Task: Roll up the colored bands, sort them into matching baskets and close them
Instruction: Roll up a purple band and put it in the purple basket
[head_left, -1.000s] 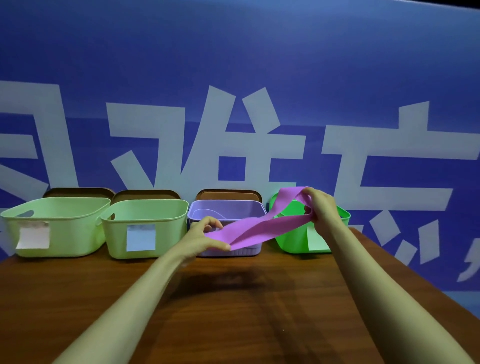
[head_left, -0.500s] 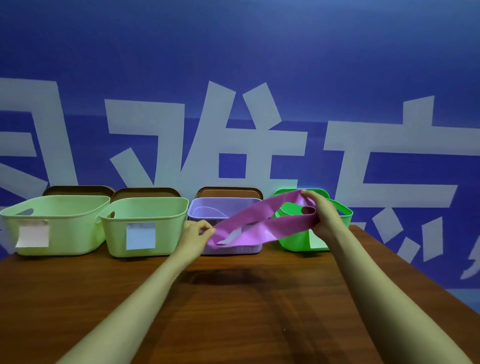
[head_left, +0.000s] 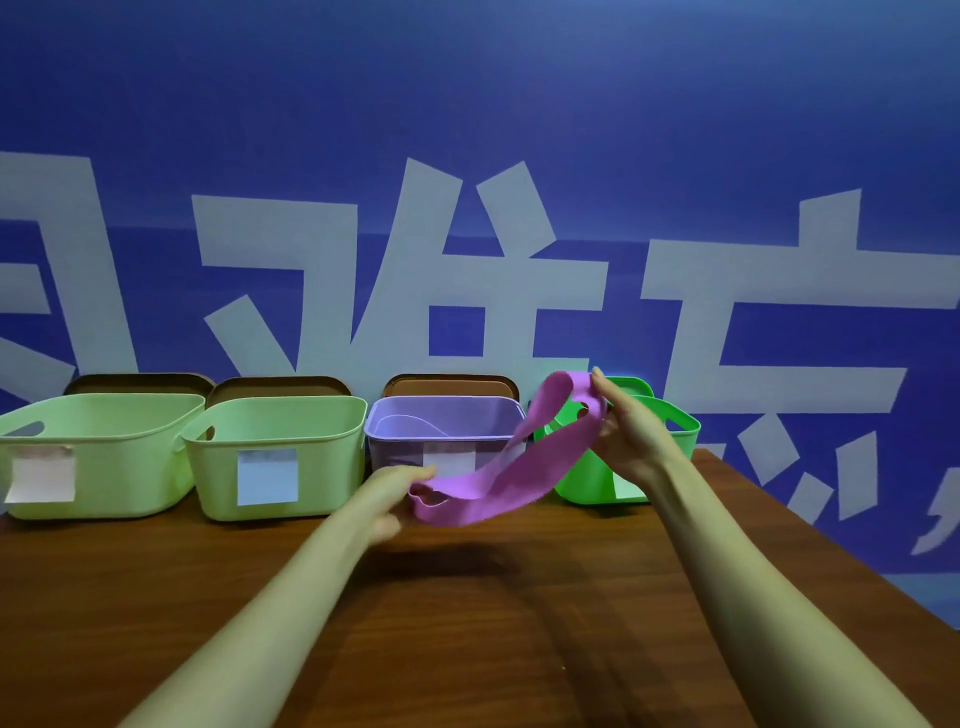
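A pink-purple elastic band (head_left: 519, 470) hangs in the air between my hands, in front of the baskets. My left hand (head_left: 392, 493) grips its lower left end, where the band curls into a small loop. My right hand (head_left: 631, 441) pinches the upper right end, which loops over my fingers. Behind the band stands an open purple basket (head_left: 447, 415) with a band lying inside. A bright green basket (head_left: 675, 423) sits partly hidden behind my right hand.
Two pale green baskets (head_left: 98, 452) (head_left: 275, 457) with paper labels stand at the left. Brown lids (head_left: 452, 385) lean behind the baskets against the blue wall. The brown wooden table (head_left: 467, 623) ends at a slanting right edge.
My left hand has drawn the band's left end down and towards me, curling it into a small loop. My right hand stayed by the green basket.
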